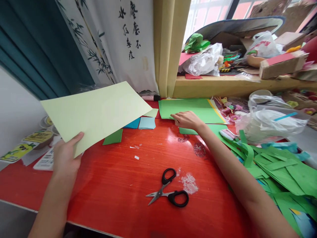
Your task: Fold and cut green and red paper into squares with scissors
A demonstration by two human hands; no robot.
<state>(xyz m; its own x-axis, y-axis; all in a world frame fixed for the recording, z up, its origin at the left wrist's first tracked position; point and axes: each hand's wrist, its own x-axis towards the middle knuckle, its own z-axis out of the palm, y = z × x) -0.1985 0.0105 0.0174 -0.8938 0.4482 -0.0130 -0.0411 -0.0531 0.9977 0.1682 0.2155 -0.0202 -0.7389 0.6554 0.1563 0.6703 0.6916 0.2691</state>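
Observation:
My left hand [68, 150] grips a pale yellow-green sheet of paper [96, 115] by its near edge, thumb on top. The sheet is raised and tilted above the left side of the table. At the back, my right hand [185, 119] has its fingers curled together at the front edge of a stack of green paper [190, 109]; its thumb is hidden. Black-handled scissors [165, 191] lie with blades apart on the red table [111, 185]. Small blue papers [146, 123] and a dark green piece [113, 137] lie partly beneath the raised sheet.
Green paper strips and offcuts [279, 168] are heaped on the right. Behind them sits a clear plastic bag [272, 122] with white containers. A marker [151, 98] lies by the wall. The windowsill [223, 84] is cluttered. At left are a white device [44, 160] and yellow packets [19, 152].

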